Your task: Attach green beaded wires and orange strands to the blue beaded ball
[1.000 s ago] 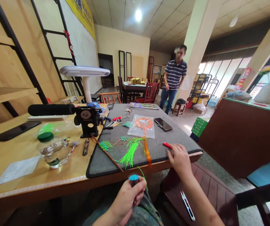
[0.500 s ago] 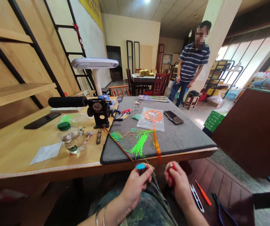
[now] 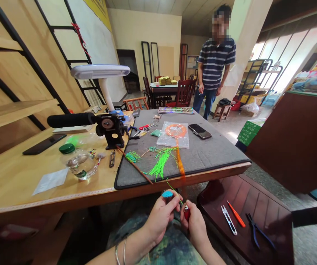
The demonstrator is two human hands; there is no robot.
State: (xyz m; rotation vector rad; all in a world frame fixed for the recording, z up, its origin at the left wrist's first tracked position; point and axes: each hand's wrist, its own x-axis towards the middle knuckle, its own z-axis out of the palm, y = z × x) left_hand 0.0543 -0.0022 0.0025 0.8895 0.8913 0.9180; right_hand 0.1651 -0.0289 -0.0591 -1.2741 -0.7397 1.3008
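My left hand (image 3: 160, 218) pinches a small blue tufted piece (image 3: 167, 194) with a thin green strand (image 3: 174, 187) curling off it, held below the table edge over my lap. My right hand (image 3: 194, 226) is closed round a small red lighter (image 3: 186, 212), right beside the left hand's fingers. Both hands nearly touch. On the grey mat (image 3: 202, 156) above lie a bundle of green strands (image 3: 161, 163), an orange strand bundle (image 3: 180, 162), and a thin wooden stick (image 3: 133, 165) carrying a green tuft.
A bench (image 3: 269, 235) to my right carries thread snips (image 3: 228, 219), an orange tool (image 3: 236, 218) and pliers (image 3: 255, 230). The wooden table (image 3: 14, 176) holds a glass jar (image 3: 79, 166), a small vise (image 3: 111, 130), a lamp (image 3: 99, 71), phones. A person in a striped shirt (image 3: 216, 60) stands beyond the table.
My right hand took the red lighter off the mat's edge and brought it down beside the left hand's blue piece. The view swung; the standing person appears nearer.
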